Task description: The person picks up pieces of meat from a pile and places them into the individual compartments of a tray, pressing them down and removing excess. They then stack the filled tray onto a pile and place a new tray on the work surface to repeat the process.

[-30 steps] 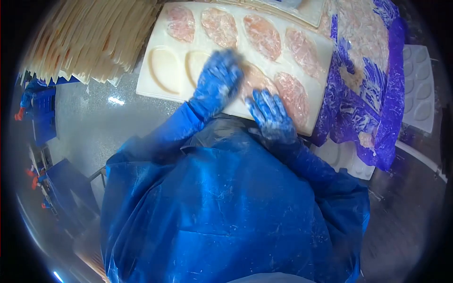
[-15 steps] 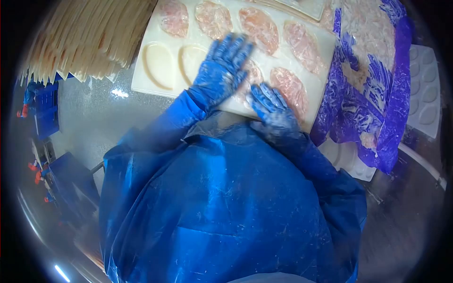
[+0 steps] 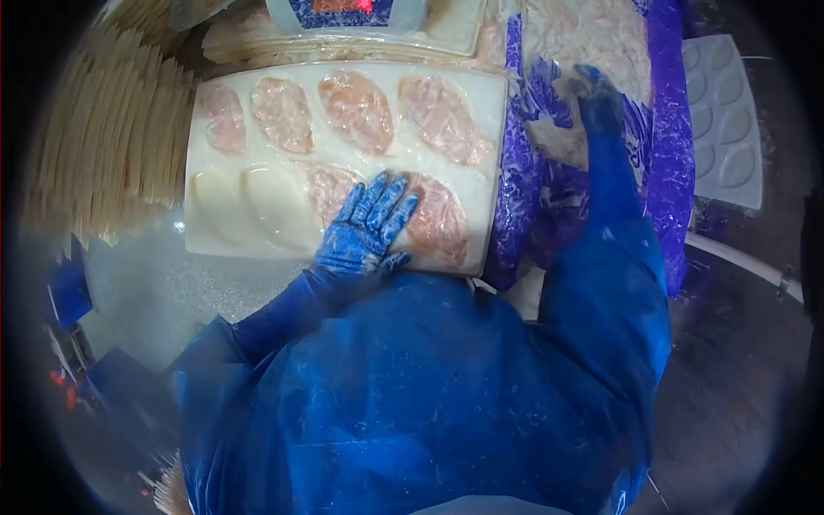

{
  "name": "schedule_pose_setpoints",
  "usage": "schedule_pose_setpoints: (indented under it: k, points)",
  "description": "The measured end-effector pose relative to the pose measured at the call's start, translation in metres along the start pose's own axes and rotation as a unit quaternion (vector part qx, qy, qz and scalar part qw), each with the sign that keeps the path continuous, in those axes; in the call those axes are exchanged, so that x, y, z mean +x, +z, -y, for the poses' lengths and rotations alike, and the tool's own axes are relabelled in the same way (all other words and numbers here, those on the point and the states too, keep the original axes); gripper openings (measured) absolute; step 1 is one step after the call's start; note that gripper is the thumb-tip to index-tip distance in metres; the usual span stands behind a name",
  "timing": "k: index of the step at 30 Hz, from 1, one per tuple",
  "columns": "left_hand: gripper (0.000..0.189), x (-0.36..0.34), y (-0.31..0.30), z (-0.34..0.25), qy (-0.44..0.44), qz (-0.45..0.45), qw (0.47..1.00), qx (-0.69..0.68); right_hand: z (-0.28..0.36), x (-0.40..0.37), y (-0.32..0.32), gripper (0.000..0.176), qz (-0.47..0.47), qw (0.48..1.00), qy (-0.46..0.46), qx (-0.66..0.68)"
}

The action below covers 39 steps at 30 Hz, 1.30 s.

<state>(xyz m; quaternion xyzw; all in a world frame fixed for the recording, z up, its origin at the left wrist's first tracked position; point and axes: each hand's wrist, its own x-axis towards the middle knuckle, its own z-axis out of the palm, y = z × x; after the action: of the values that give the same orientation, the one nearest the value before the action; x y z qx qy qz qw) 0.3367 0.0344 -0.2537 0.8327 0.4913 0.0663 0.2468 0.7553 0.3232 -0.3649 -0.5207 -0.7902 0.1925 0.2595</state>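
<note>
A white mould tray [image 3: 343,75] with oval hollows lies in front of me. Pale pink minced meat [image 3: 356,112] fills the back row and the two hollows at the front right; two at the front left hold none. My gloved left hand [image 3: 367,225] rests with fingers spread on the tray, partly over a filled hollow. To the right, my gloved right hand [image 3: 598,101] reaches into the heap of pale meat [image 3: 592,39] on purple plastic sheeting [image 3: 674,163]. Its fingertips are partly hidden, and what they hold, if anything, cannot be made out.
Many thin pale slats or sheets [image 3: 112,137] stand stacked at the left. Behind the tray are more stacked boards [image 3: 249,43] and a scale with a red display [image 3: 343,10]. Another moulded tray [image 3: 730,120] lies at the far right.
My right hand has left the tray and moved right and away from me to the meat heap. My left hand stays on the tray. The view has shifted, so the tray appears lower and further left.
</note>
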Motion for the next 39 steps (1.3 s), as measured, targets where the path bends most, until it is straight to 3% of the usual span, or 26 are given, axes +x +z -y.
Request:
schedule_pose_setpoints:
  k: [2,3,4,5,6,9,11,13,16,18,20,21,22,23,25,26,28,29,30,32,33,34,36,37,38,39]
  points:
    - [0.081,0.002,-0.001,-0.002,-0.005,0.006,1.000,0.003,0.047,0.023,-0.015,0.048,0.056,0.967,0.196,-0.151]
    - [0.080,0.002,-0.003,-0.001,-0.006,0.014,1.000,0.006,-0.004,0.010,0.018,0.056,0.034,0.914,-0.020,-0.404]
    - [0.080,0.003,-0.004,0.001,-0.006,0.010,1.000,0.009,-0.025,-0.001,0.031,0.056,0.030,0.914,-0.022,-0.405]
    - [0.080,0.002,-0.002,0.001,-0.006,0.007,1.000,0.015,-0.045,-0.011,0.040,0.063,0.029,0.975,0.098,-0.198]
    - [0.079,0.000,0.001,0.001,-0.005,0.006,1.000,0.019,-0.050,-0.019,0.043,0.070,0.029,0.976,0.215,0.019]
    - [0.078,0.001,-0.004,-0.001,-0.004,0.007,1.000,0.006,-0.013,-0.043,0.020,0.064,0.021,0.982,0.182,-0.041]
    - [0.076,0.000,-0.003,0.000,-0.003,-0.001,1.000,-0.002,0.019,-0.038,-0.010,0.061,0.056,0.966,0.221,0.124]
    - [0.074,-0.002,-0.002,0.002,0.000,-0.006,1.000,-0.008,0.052,-0.043,-0.025,0.057,0.096,0.903,0.259,0.328]
    - [0.070,-0.005,0.001,0.015,0.034,-0.067,0.997,-0.024,0.114,-0.056,-0.021,0.052,0.172,0.765,0.272,0.558]
    - [0.065,-0.003,0.002,0.024,0.108,-0.214,0.959,-0.153,0.152,-0.064,-0.004,0.049,0.240,0.670,0.253,0.656]
    - [0.056,0.000,-0.026,0.008,0.067,-0.253,0.944,-0.199,0.192,-0.067,0.021,0.046,0.318,0.580,0.224,0.716]
    - [0.052,0.002,-0.040,0.000,-0.011,-0.249,0.865,-0.436,0.213,-0.069,0.037,0.044,0.347,0.545,0.208,0.734]
    - [0.049,-0.001,-0.051,0.000,-0.083,-0.236,0.723,-0.644,0.234,-0.070,0.055,0.043,0.370,0.517,0.194,0.747]
    - [0.049,-0.010,-0.059,0.007,-0.091,-0.247,0.724,-0.637,0.259,-0.073,0.074,0.043,0.381,0.509,0.189,0.748]
    - [0.050,-0.025,-0.072,0.025,-0.191,-0.110,0.592,-0.775,0.317,-0.077,0.114,0.054,0.269,0.508,0.218,0.789]
    - [0.050,-0.033,-0.074,0.036,-0.194,-0.118,0.592,-0.773,0.352,-0.075,0.117,0.054,0.277,0.504,0.216,0.789]
    - [0.042,-0.058,-0.073,0.059,-0.162,-0.120,0.672,-0.712,0.417,-0.061,0.103,0.064,0.412,0.469,0.133,0.770]
    - [0.037,-0.071,-0.086,0.064,-0.158,-0.123,0.680,-0.705,0.425,-0.055,0.108,0.068,0.481,0.418,0.081,0.766]
    - [0.037,-0.075,-0.089,0.065,-0.161,-0.126,0.679,-0.705,0.435,-0.054,0.110,0.068,0.484,0.414,0.082,0.766]
    - [0.032,-0.084,-0.093,0.077,-0.179,-0.216,0.692,-0.665,0.457,-0.053,0.119,0.065,0.364,0.601,0.197,0.683]
    - [0.023,-0.087,-0.086,0.095,-0.149,-0.204,0.711,-0.656,0.421,-0.044,0.147,0.058,0.353,0.690,0.152,0.613]
    - [0.023,-0.088,-0.075,0.112,-0.147,-0.204,0.710,-0.657,0.420,-0.047,0.142,0.058,0.353,0.691,0.153,0.612]
    - [0.019,-0.089,-0.057,0.138,-0.110,-0.284,0.774,-0.556,0.419,-0.053,0.130,0.049,0.303,0.773,0.281,0.481]
    - [0.023,-0.095,-0.057,0.144,-0.205,-0.272,0.873,-0.349,0.394,-0.057,0.147,0.043,0.240,0.810,0.184,0.502]
    - [0.023,-0.101,-0.056,0.143,-0.205,-0.273,0.871,-0.352,0.394,-0.056,0.140,0.043,0.242,0.811,0.185,0.499]
    - [0.024,-0.106,-0.055,0.140,-0.210,-0.297,0.911,-0.195,0.396,-0.058,0.130,0.042,0.221,0.893,0.152,0.361]
